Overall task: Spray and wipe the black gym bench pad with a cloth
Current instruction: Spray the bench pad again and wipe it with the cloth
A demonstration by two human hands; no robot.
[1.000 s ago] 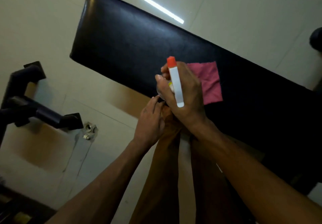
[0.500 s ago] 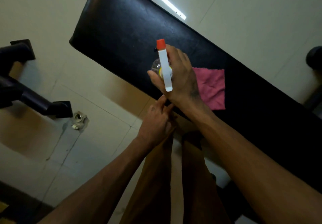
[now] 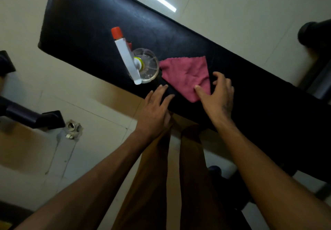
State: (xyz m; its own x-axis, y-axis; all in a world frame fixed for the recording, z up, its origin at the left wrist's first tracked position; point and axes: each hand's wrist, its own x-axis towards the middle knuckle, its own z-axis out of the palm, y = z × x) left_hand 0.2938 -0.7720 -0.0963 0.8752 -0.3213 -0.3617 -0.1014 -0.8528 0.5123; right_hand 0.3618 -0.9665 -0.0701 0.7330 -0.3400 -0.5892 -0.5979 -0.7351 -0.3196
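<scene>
The black bench pad [image 3: 93, 24] runs diagonally from upper left to lower right. A clear spray bottle [image 3: 143, 63] with a white trigger head and orange nozzle stands upright on it, free of both hands. Right beside the bottle lies a pink cloth [image 3: 186, 75], crumpled flat on the pad. My right hand [image 3: 218, 97] hovers over the cloth's near right corner with fingers spread, the forefinger touching the cloth. My left hand [image 3: 155, 109] rests flat and open on the pad's near edge, just below the bottle.
A black machine frame with a foot [image 3: 35, 118] stands on the tiled floor at the left, next to a small floor fitting [image 3: 72, 127]. A dark roller pad [image 3: 315, 32] sits at the far right. My brown trouser legs [image 3: 172, 176] stand against the bench's near side.
My right hand set the spray bottle down on the pad and let go, then moved right onto the pink cloth. My left hand slid up onto the pad's edge.
</scene>
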